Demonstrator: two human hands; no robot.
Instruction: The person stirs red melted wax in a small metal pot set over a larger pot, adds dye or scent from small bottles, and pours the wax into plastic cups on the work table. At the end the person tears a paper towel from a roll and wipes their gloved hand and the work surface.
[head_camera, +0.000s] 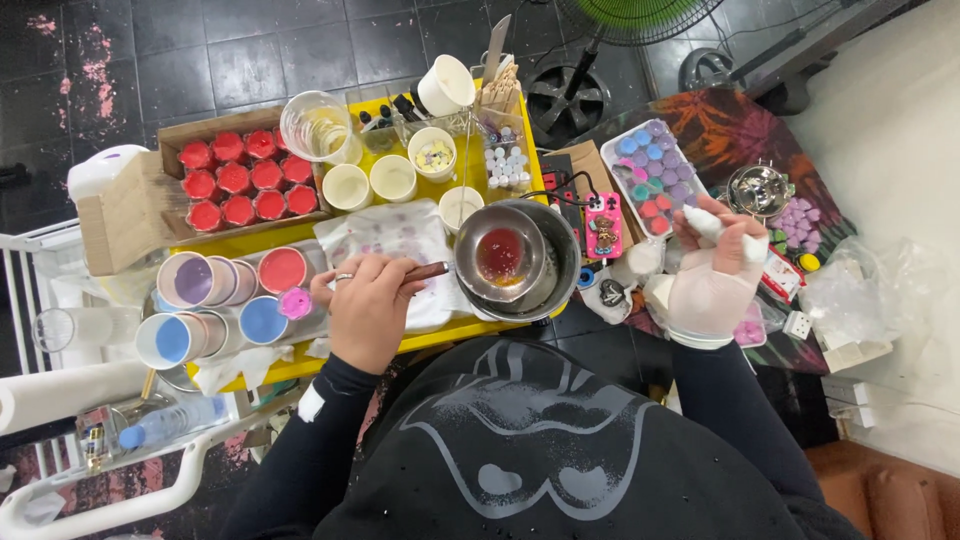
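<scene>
1. Yellow table (480, 335): crowded with wax-filled cups.
2. Steel melting pot (512, 258): centre, holding red liquid wax; a nudge could spill it.
3. Left hand (368, 305): fingers closed around the pot's dark handle (428, 271).
4. Right hand (716, 268), white-gloved: pinching a small white piece (703, 222), right of the pot.

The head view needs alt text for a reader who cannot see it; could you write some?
The left hand grips a brown handle beside a metal bowl of red liquid on a yellow table; the gloved right hand holds a white piece.
</scene>
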